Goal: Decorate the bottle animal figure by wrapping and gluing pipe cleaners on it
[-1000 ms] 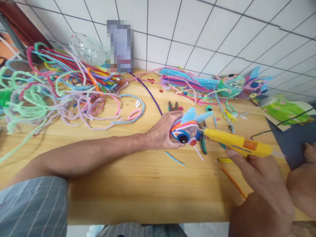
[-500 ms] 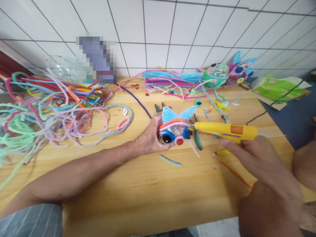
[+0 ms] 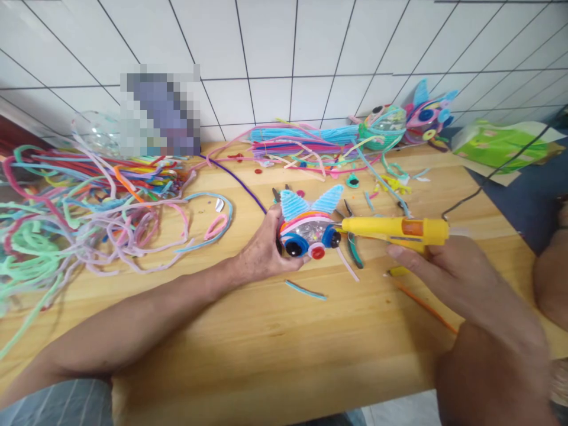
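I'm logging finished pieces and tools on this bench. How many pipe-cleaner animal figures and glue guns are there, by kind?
Pipe-cleaner animal figures: 3 – one in the left hand at, two by the wall at and
Glue guns: 1 – yellow, in the right hand
Total: 4

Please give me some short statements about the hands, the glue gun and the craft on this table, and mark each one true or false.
1. The left hand holds the pipe-cleaner animal. True.
2. The right hand holds a red glue gun. False: the glue gun is yellow.
3. The gun's nozzle points at the animal. True.
4. The animal's ears are green. False: they are light blue.
5. The table is wooden. True.
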The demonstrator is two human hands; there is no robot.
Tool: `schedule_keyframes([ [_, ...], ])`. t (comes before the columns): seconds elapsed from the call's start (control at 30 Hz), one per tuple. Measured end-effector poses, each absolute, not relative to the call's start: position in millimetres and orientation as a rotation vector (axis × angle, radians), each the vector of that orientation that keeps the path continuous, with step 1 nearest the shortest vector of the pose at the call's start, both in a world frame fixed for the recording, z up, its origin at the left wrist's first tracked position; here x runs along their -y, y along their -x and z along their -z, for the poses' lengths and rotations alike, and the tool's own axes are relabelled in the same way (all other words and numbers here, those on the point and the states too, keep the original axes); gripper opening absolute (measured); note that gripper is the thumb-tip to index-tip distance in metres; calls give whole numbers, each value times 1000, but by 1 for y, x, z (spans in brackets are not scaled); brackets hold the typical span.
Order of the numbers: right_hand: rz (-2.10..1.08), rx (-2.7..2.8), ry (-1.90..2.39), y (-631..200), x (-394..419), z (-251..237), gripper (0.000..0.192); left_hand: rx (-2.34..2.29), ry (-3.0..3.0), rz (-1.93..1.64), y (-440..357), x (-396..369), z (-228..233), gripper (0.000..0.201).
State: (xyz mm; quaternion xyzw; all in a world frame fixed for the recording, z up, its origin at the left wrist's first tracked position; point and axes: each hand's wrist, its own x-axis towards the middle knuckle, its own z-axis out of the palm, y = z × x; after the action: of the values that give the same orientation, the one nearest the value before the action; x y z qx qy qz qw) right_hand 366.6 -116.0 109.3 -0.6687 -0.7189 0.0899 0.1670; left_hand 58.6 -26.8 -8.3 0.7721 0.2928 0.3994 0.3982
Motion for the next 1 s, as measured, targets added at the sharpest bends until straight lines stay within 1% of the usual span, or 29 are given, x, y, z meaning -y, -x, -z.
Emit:
schedule_keyframes([
  [0.07,-348,2039,1856,-363,115,-113,55,-752,-1925,-996,-59,27,8,86],
  [0.13,-380,2025,1842,-362,114,-115,53,-750,-1900,-987,-60,27,7,89],
  [0.27,-376,2021,1830,-362,114,-113,54,-731,-1919,-998,-60,27,4,94],
  [0.43,-377,2012,1828,-362,113,-110,56,-724,-1929,-1002,-59,28,3,89],
  [0.57,-376,2031,1842,-363,114,-110,55,-736,-1901,-1004,-61,29,3,89],
  [0.77,-366,2011,1879,-361,114,-110,60,-741,-1891,-1011,-62,29,3,91],
  [0.87,-360,1993,1867,-361,115,-110,58,-737,-1888,-1010,-62,29,3,93],
  [1.0,-364,2001,1831,-361,114,-109,55,-721,-1884,-999,-61,28,3,90],
])
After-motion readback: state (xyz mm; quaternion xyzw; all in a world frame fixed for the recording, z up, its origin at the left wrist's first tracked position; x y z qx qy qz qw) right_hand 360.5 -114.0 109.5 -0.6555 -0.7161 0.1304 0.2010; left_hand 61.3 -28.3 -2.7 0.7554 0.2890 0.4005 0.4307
